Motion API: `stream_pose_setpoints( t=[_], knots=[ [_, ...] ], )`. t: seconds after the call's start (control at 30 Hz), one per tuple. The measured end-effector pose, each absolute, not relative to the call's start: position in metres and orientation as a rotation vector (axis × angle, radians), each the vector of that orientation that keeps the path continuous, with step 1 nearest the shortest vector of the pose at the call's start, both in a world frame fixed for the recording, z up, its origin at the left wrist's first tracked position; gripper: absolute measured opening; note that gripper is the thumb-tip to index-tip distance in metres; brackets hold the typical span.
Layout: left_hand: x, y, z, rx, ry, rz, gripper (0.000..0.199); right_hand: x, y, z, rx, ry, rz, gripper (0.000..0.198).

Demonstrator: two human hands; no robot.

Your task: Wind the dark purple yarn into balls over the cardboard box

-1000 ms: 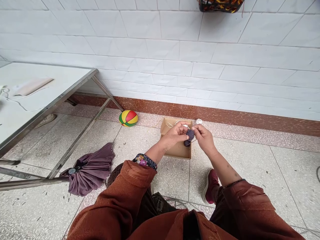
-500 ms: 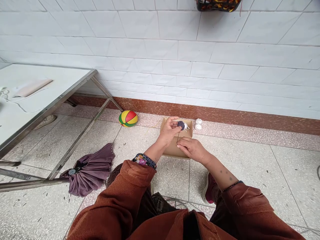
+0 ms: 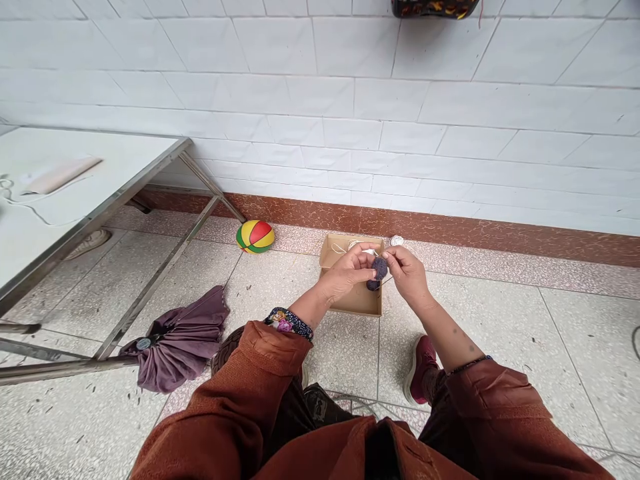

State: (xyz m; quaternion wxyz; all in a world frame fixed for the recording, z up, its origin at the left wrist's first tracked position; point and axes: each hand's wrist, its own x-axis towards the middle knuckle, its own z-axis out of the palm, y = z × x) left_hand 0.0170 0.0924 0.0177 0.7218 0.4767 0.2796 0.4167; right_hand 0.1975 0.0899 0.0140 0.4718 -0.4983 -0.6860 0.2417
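Observation:
My left hand [image 3: 353,270] is closed around a small ball of dark purple-grey yarn [image 3: 380,268], held above an open cardboard box [image 3: 355,307]. A second dark lump of yarn [image 3: 373,285] shows just below the ball. With fingertips pinched together, my right hand [image 3: 407,273] is at the ball's right side. A thin dark strand [image 3: 386,281] runs between the ball and that hand. White yarn [image 3: 340,247] lies in loops in the far part of the box, partly covered by my left fingers.
A white yarn ball [image 3: 397,241] sits on the floor by the wall, behind my right hand. To the left are a colourful ball [image 3: 255,237], a folded purple umbrella [image 3: 185,343] and a metal-framed table [image 3: 135,150] with a pale folded item [image 3: 65,176]. A dark patterned object [image 3: 435,7] hangs at the top.
My right hand has risen from below the dark ball to its right side, and the strand has swung that way. My left hand has shifted slightly right and down with the ball.

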Motion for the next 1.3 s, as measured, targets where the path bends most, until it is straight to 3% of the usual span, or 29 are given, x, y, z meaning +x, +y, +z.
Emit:
stream_pose_setpoints(
  t=[0.33,0.6,1.0,1.3],
  knots=[
    [0.015,0.099,0.02,0.899,0.726,1.151,0.052,0.18,0.079,-0.017,-1.253,-1.958,0.77,0.021],
    [0.009,0.102,0.02,1.012,0.981,1.178,0.052,0.187,0.068,0.006,-0.895,-2.303,0.767,0.026],
    [0.013,0.096,0.015,1.198,0.896,0.92,0.055,0.208,0.083,0.033,-1.092,-1.791,0.546,0.021],
    [0.015,0.091,0.02,1.211,0.768,0.914,0.054,0.204,0.089,0.013,-1.216,-1.721,0.733,0.021]
  ],
)
